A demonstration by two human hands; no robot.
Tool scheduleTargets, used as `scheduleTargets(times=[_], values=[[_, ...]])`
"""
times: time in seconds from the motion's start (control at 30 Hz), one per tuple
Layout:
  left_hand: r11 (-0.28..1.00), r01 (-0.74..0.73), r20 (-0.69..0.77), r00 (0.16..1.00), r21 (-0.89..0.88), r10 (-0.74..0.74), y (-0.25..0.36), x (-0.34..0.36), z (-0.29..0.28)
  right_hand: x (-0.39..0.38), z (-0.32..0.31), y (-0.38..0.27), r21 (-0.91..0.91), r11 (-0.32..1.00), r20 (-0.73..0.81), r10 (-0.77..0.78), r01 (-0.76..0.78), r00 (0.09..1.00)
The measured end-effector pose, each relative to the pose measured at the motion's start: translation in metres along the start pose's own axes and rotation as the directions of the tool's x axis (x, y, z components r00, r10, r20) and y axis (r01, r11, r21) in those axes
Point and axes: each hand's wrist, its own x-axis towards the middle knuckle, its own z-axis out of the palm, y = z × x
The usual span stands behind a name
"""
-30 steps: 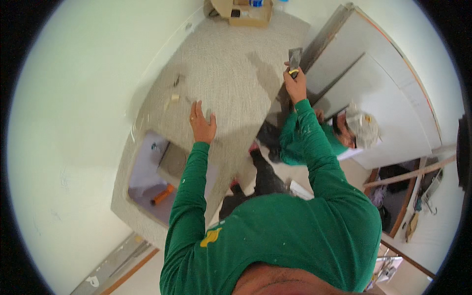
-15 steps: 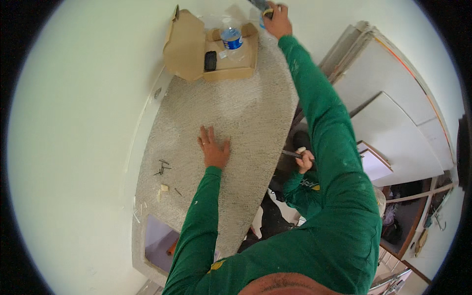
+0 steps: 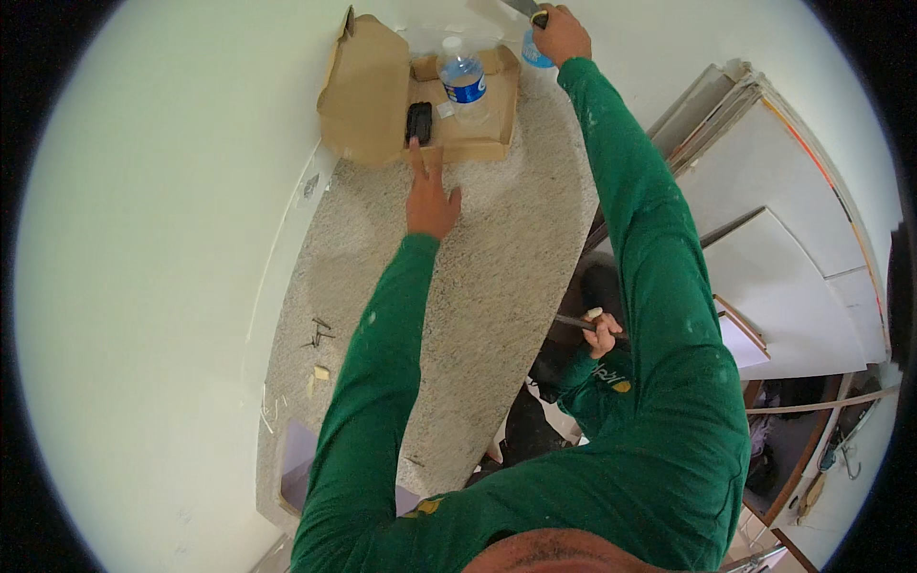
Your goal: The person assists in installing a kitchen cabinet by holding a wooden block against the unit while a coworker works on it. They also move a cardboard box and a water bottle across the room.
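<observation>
My left hand [image 3: 433, 205] reaches forward over the rough grey slab [image 3: 487, 248], its fingers stretched out and holding nothing. The fingertips are at the near edge of an opened cardboard box [image 3: 368, 86], beside a small black object [image 3: 419, 123] lying inside. A clear plastic bottle with a blue label [image 3: 464, 88] stands in the same box. At the far end, my right hand [image 3: 564, 36] is closed round the dark and yellow handle of a tool with a grey metal blade [image 3: 521, 6]. The blade runs out of the picture. Just below that hand stands a second blue-labelled bottle [image 3: 536, 52].
Several dark nails or screws [image 3: 320, 332] and a pale yellow scrap [image 3: 321, 373] lie on the slab's left. Below its right edge, a co-worker's hand [image 3: 602, 336] grips a dark bar [image 3: 575, 323]. Large white panels [image 3: 783, 277] lean on the right.
My left hand has moved forward from the middle of the slab to the box. My right hand still grips the bladed tool, now slightly farther right in the picture. The view has shifted a little.
</observation>
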Motion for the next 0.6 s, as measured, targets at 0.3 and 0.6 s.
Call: scheduleTargets(times=[0.3, 0.6], values=[[0.935, 0.029, 0.245, 0.962, 0.353, -0.122, -0.040, 0.042, 0.017, -0.037, -0.011, -0.010, 0.084, 0.996, -0.072, -0.026, 0.032, 0.997], [0.965, 0.058, 0.185, 0.977, 0.254, -0.107, -0.035, -0.092, -0.025, -0.089, -0.044, -0.020, 0.143, 0.990, -0.059, 0.004, 0.004, 0.998]])
